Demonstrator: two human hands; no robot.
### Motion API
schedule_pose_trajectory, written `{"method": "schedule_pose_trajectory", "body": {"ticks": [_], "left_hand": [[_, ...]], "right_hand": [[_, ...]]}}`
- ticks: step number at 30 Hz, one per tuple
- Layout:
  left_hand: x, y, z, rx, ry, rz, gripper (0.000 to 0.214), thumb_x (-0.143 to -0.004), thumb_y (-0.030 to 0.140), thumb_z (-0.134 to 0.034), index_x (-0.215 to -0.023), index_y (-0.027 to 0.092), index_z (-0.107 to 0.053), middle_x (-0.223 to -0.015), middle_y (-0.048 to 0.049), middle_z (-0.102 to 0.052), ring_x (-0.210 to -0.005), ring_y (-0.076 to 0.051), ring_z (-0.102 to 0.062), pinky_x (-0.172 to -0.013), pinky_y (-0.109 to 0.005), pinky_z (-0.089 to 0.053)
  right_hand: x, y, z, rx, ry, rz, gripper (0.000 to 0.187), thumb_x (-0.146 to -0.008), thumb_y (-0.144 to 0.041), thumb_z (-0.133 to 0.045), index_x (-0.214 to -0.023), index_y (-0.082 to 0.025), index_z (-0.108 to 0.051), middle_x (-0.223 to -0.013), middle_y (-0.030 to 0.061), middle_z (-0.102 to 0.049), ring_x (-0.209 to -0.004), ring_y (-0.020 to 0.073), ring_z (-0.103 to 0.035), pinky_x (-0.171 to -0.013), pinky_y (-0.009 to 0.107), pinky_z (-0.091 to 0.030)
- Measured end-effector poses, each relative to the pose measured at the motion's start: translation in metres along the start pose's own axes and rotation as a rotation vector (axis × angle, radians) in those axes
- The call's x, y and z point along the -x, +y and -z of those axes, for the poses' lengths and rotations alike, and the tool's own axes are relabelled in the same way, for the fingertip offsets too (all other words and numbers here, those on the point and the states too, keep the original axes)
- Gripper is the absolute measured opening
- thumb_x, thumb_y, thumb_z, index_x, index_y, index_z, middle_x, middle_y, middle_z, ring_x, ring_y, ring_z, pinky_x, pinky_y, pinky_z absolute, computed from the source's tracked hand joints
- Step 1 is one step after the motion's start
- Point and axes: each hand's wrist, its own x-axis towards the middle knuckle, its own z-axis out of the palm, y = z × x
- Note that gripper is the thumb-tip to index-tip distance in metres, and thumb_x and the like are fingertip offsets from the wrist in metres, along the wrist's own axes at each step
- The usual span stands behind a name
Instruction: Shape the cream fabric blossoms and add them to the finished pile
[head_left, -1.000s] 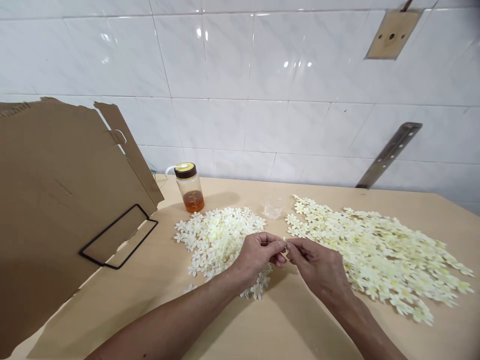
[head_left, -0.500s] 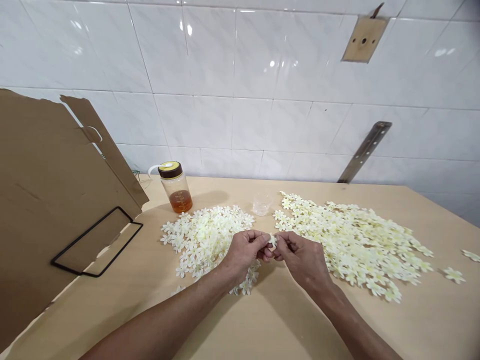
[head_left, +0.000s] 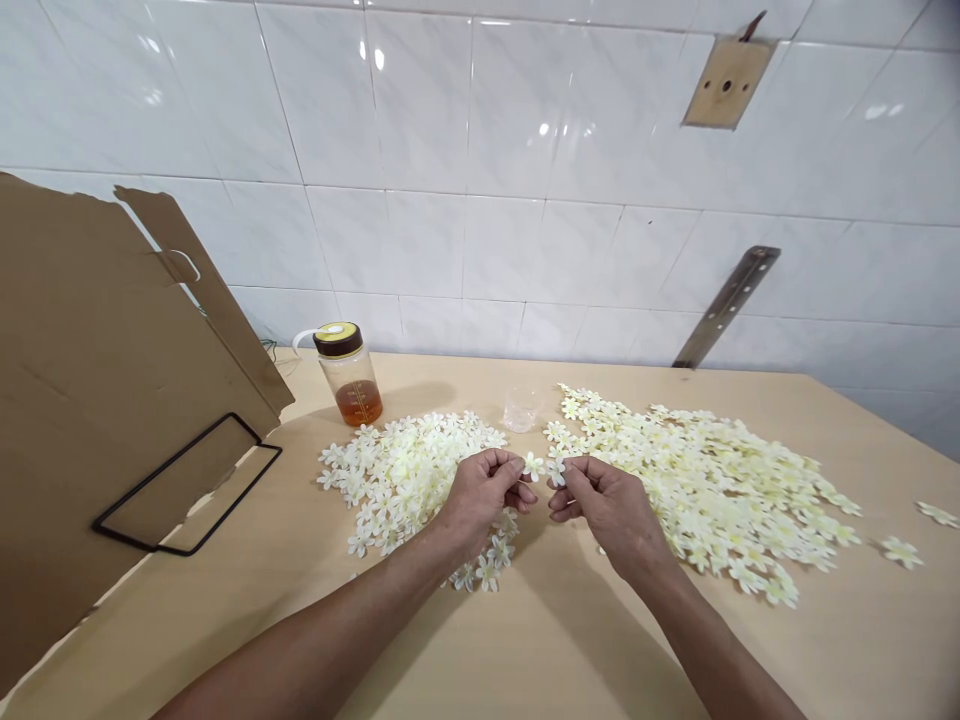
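Head view, looking down over the surface point(head_left: 525, 650). Your left hand point(head_left: 480, 492) pinches one small white flower point(head_left: 533, 465) between thumb and forefinger, other fingers curled in. Your right hand point(head_left: 600, 500) pinches a second white flower point(head_left: 556, 470) the same way. The two flowers sit just beside each other, a small gap between them, both lifted off the surface.

Landmark: the clear cup point(head_left: 521, 409) near the back of the surface.
- Both held flowers: in front of the cup, nearer you.
- Left pile of flowers point(head_left: 405, 475): left-front of the cup, partly under your left hand.
- Right pile of flowers point(head_left: 697, 480): right of the cup, wider, spreading outward; a few strays well beyond it at the far right.
- Bottle point(head_left: 349, 373) with amber liquid, yellow-and-brown cap: left of the cup, upright.
- Cardboard sheet point(head_left: 97, 400): far left of the cup, leaning, a black wire frame point(head_left: 187, 483) against it.
- Tiled wall point(head_left: 450, 150): behind the cup.
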Motion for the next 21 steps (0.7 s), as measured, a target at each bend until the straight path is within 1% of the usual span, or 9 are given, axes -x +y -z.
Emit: {"method": "schedule_pose_trajectory", "body": {"ticks": [2,4,6,9,11,14,17,19,21], "left_hand": [[-0.001,0.001,0.001,-0.015,0.012,-0.007,0.026,-0.076,0.037,-0.068,-0.076,0.012,-0.059,-0.059,-0.0038,-0.064,-0.049,-0.011,-0.057,-0.053,-0.024,-0.046],[-0.002,0.002,0.003,-0.028,0.03,-0.009,0.025,-0.077,0.036,-0.067,-0.077,0.013,-0.058,-0.059,-0.004,-0.064,-0.05,-0.011,-0.057,-0.054,-0.024,-0.046],[-0.004,0.004,0.005,-0.043,0.045,-0.025,0.024,-0.078,0.036,-0.066,-0.078,0.013,-0.058,-0.06,-0.004,-0.064,-0.05,-0.011,-0.057,-0.054,-0.024,-0.047],[-0.006,0.004,0.007,-0.088,0.055,-0.079,0.023,-0.08,0.035,-0.064,-0.079,0.013,-0.058,-0.06,-0.0036,-0.064,-0.05,-0.012,-0.059,-0.055,-0.025,-0.049],[-0.005,0.003,0.007,-0.138,0.05,-0.107,0.024,-0.081,0.036,-0.063,-0.079,0.013,-0.057,-0.06,-0.0037,-0.064,-0.05,-0.013,-0.059,-0.055,-0.026,-0.05],[-0.002,-0.001,0.004,-0.219,0.012,-0.14,0.025,-0.082,0.039,-0.06,-0.08,0.014,-0.058,-0.059,-0.0038,-0.064,-0.05,-0.013,-0.06,-0.053,-0.026,-0.05],[0.002,-0.005,0.001,-0.273,-0.019,-0.17,0.025,-0.083,0.04,-0.059,-0.081,0.014,-0.059,-0.058,-0.0029,-0.064,-0.05,-0.014,-0.06,-0.051,-0.025,-0.05],[0.004,-0.007,-0.001,-0.277,-0.023,-0.172,0.026,-0.083,0.04,-0.059,-0.08,0.014,-0.06,-0.058,-0.0025,-0.063,-0.049,-0.013,-0.06,-0.051,-0.024,-0.049],[0.004,-0.007,-0.002,-0.255,-0.031,-0.155,0.027,-0.081,0.041,-0.061,-0.079,0.014,-0.061,-0.057,-0.0026,-0.063,-0.048,-0.013,-0.059,-0.051,-0.024,-0.049]], "right_hand": [[0.002,-0.003,0.0,0.049,0.016,0.004,0.033,-0.083,-0.047,-0.057,-0.077,-0.015,-0.063,-0.059,0.0038,-0.067,-0.052,0.017,-0.066,-0.057,0.029,-0.059],[0.005,-0.007,0.0,0.136,0.044,0.052,0.031,-0.084,-0.045,-0.056,-0.079,-0.016,-0.064,-0.059,0.0034,-0.067,-0.054,0.017,-0.067,-0.057,0.028,-0.058],[0.008,-0.009,0.0,0.233,0.036,0.155,0.028,-0.085,-0.043,-0.056,-0.082,-0.016,-0.066,-0.063,0.0038,-0.068,-0.058,0.0174,-0.067,-0.057,0.027,-0.058],[0.01,-0.008,0.001,0.377,0.017,0.341,0.024,-0.086,-0.038,-0.057,-0.088,-0.018,-0.069,-0.076,0.0052,-0.071,-0.063,0.0174,-0.068,-0.059,0.026,-0.057],[0.01,-0.006,0.001,0.449,0.052,0.418,0.022,-0.087,-0.037,-0.056,-0.09,-0.02,-0.069,-0.083,0.0053,-0.072,-0.066,0.0171,-0.069,-0.06,0.026,-0.057],[0.009,-0.002,-0.001,0.499,0.088,0.482,0.022,-0.088,-0.037,-0.055,-0.094,-0.021,-0.069,-0.087,0.0059,-0.072,-0.069,0.017,-0.068,-0.061,0.027,-0.057],[0.008,0.002,-0.003,0.533,0.092,0.539,0.021,-0.089,-0.035,-0.053,-0.092,-0.021,-0.069,-0.089,0.0063,-0.071,-0.071,0.0166,-0.066,-0.063,0.027,-0.056],[0.008,0.003,-0.003,0.554,0.094,0.552,0.021,-0.09,-0.034,-0.053,-0.089,-0.021,-0.069,-0.088,0.0062,-0.071,-0.072,0.0165,-0.066,-0.064,0.027,-0.056],[0.009,0.002,-0.003,0.561,0.09,0.534,0.021,-0.089,-0.035,-0.052,-0.089,-0.022,-0.069,-0.086,0.006,-0.071,-0.071,0.0167,-0.066,-0.064,0.027,-0.055]]}}
